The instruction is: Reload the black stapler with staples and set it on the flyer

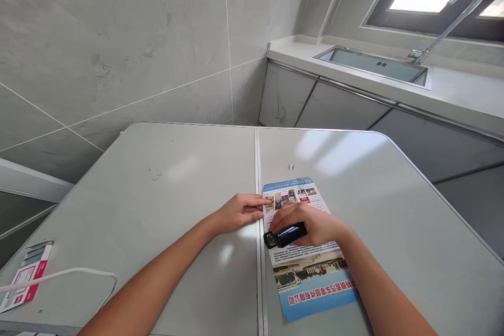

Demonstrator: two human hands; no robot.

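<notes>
A printed leaflet with photos and blue bands lies on the folding table, its lettering upside down to me. My right hand is closed around a black stapler, which is over the leaflet's left edge. The stapler's front end points left. My left hand lies flat with fingers stretched out, its fingertips resting on the leaflet's upper left edge; nothing is in it. Just beyond the leaflet sits a small staple strip. My right hand and forearm hide part of the leaflet.
A red and white packet with staple strips on it lies at the table's left, crossed by a white cable. The grey table has a seam down its middle. Behind it are a tiled wall and a counter with a sink and tap.
</notes>
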